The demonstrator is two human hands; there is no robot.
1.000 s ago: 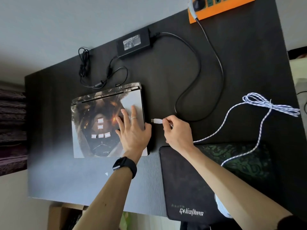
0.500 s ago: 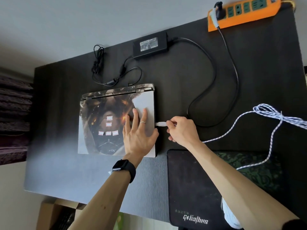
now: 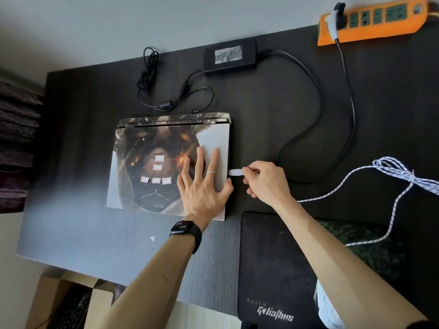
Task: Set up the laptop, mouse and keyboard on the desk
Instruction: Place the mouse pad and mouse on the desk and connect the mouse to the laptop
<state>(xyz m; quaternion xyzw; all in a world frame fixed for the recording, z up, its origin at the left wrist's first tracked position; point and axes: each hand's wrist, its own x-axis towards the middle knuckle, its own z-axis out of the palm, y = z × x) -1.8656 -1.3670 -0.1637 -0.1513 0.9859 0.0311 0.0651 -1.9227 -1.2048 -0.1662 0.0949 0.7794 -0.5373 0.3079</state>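
The step in hand looks to be plugging a lead into the closed laptop (image 3: 154,167), which lies flat on the desk (image 3: 71,210); the left hand (image 3: 202,188) presses on the laptop's lid by its right edge, fingers straight and spread; the right hand (image 3: 266,181) pinches the white USB plug (image 3: 236,172), tip at the laptop's right side; next, probably a straight push into the port, not visibly seated; a second ago the plug stood apart from that side

Around the laptop (image 3: 152,167)
Adapter (image 3: 230,58) behind it; power strip (image 3: 370,24) behind, far right; plug (image 3: 235,172) at its right edge; cable (image 3: 389,166) further right; mouse pad (image 3: 273,269) front-right.
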